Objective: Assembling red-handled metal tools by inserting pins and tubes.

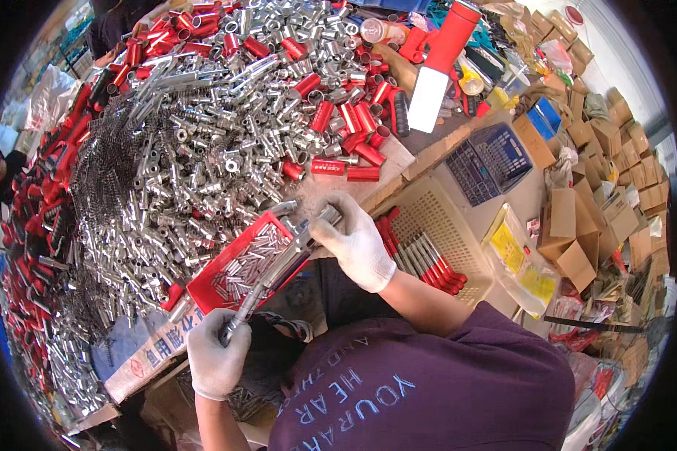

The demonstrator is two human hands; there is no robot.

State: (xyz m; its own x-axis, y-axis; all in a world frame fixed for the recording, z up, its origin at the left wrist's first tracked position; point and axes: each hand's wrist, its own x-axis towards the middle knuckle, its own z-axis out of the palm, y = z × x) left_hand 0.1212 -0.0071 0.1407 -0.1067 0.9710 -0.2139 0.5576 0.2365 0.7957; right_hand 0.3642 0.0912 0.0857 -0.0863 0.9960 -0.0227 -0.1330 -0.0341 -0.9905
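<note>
Both my hands wear white gloves. My left hand [218, 357] is closed around the lower, narrower end of a long silver metal tool [277, 264]. Higher up, the fingers of my right hand [356, 244] wrap the tool's other end, where a short metal cylinder shows at the fingertips. The tool slants from lower left to upper right. It passes over a red tray [207, 275] filled with small metal pins [250, 261]. Whether the cylinder is joined to the tool is hidden by my right fingers.
A large heap of silver metal fittings [195, 150] covers the bench, with dark springs [109, 161] and red tubes [362, 174] in it. Right of me, a cream basket [465, 239] holds several red-handled tools [429, 263]. Beyond stand a blue crate [489, 165] and cardboard boxes [572, 225].
</note>
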